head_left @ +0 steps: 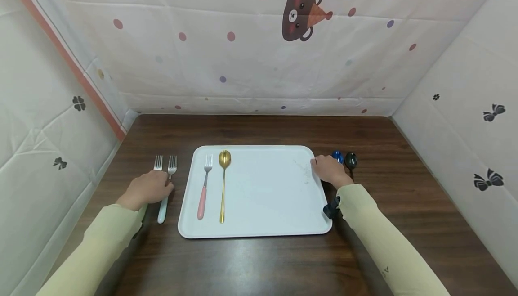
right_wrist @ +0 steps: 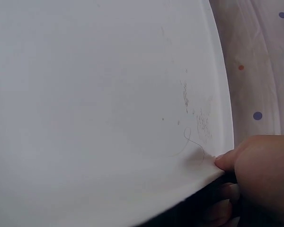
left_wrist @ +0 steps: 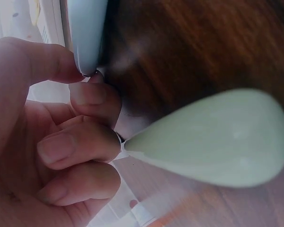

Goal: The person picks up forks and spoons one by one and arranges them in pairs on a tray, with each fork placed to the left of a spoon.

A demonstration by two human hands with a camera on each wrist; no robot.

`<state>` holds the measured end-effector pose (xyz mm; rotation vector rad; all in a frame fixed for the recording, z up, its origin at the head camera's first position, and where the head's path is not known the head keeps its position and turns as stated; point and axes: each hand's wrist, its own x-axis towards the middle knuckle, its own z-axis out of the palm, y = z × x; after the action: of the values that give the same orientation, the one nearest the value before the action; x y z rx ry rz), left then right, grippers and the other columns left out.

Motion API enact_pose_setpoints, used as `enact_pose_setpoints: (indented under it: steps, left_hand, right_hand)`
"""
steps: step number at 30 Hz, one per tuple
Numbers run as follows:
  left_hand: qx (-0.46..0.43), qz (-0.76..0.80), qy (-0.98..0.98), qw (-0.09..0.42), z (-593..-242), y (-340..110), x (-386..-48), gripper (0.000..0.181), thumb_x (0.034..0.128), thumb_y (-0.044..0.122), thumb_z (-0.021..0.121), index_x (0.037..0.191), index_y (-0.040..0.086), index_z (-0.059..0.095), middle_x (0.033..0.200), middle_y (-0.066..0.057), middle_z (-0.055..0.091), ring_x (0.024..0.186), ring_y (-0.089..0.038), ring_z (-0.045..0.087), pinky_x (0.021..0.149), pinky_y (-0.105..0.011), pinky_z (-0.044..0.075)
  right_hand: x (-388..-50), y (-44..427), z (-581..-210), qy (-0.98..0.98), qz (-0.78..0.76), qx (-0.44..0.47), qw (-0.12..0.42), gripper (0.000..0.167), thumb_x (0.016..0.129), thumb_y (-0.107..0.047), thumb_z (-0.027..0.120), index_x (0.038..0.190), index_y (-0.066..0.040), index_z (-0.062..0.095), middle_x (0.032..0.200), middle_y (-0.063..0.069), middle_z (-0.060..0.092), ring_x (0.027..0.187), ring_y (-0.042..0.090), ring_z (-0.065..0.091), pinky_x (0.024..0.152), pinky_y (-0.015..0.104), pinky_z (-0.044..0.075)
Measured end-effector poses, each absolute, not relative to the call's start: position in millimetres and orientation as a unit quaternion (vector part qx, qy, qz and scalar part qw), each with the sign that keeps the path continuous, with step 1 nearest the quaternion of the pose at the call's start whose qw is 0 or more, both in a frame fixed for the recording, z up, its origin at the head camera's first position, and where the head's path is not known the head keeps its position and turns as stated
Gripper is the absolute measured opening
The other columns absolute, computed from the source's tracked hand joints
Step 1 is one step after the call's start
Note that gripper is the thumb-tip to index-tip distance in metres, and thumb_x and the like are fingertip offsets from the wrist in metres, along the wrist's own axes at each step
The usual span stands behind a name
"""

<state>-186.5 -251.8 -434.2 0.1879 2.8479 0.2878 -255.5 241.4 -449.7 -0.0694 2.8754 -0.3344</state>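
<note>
My left hand (head_left: 149,187) lies over two forks left of the tray. Its thumb and index finger pinch the neck of the fork with the pale blue handle (left_wrist: 87,35). The green-handled fork (left_wrist: 217,139) passes close by the curled middle finger; whether it is held too is hidden. At the white tray's (head_left: 267,197) right edge, my right hand (head_left: 329,170) grips the rim, thumb on top and fingers underneath. On the tray's left part lie a pink-handled fork (head_left: 202,202) and a gold spoon (head_left: 224,159), side by side.
Just beyond the right hand, a blue spoon (head_left: 337,155) and a black spoon (head_left: 350,160) lie on the brown wooden table (head_left: 259,264), partly hidden by that hand. Patterned cloth walls (head_left: 243,62) enclose the table's back and sides.
</note>
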Motion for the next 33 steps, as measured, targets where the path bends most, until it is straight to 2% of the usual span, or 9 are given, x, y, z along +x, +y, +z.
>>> enact_pose_setpoints:
  steps: [4,12,23,33]
  left_hand:
    - [0.065,0.099,0.984,0.135,-434.3,-251.3,-186.4,0.032,0.0905,0.022,0.047,0.060,0.012,0.051,0.057,-0.002,0.044,0.051,-0.015,0.042,0.046,-0.031,0.032]
    - [0.069,0.087,0.986,0.122,-431.1,-250.3,-186.0,0.031,0.0898,0.023,0.048,0.060,0.013,0.049,0.057,-0.001,0.043,0.052,-0.016,0.042,0.046,-0.032,0.032]
    - [0.071,0.101,0.987,0.103,-431.3,-249.6,-188.1,0.029,0.0893,0.025,0.051,0.063,0.012,0.049,0.056,-0.001,0.044,0.051,-0.015,0.042,0.046,-0.031,0.031]
    - [0.083,0.115,0.987,0.082,-435.4,-248.6,-188.7,0.021,0.0914,0.019,0.051,0.079,0.004,0.058,0.062,-0.004,0.051,0.054,-0.017,0.046,0.047,-0.031,0.036]
  right_hand:
    - [-255.3,241.9,-449.6,0.985,-0.114,-0.024,0.125,0.049,0.104,-0.032,0.032,0.129,0.004,0.055,0.101,0.020,0.066,0.085,0.030,0.058,0.084,0.050,0.050]
    - [-254.8,242.4,-449.9,0.986,-0.113,-0.024,0.125,0.049,0.104,-0.032,0.032,0.127,0.004,0.056,0.084,0.013,0.062,0.080,0.028,0.058,0.073,0.041,0.047]
    - [-254.7,241.5,-449.1,0.985,-0.113,-0.019,0.128,0.048,0.104,-0.032,0.033,0.128,0.004,0.055,0.080,0.012,0.060,0.080,0.027,0.058,0.075,0.042,0.048]
    - [-255.7,242.5,-449.5,0.986,-0.113,-0.022,0.124,0.047,0.104,-0.031,0.033,0.127,0.004,0.056,0.076,0.010,0.059,0.077,0.026,0.057,0.071,0.039,0.047]
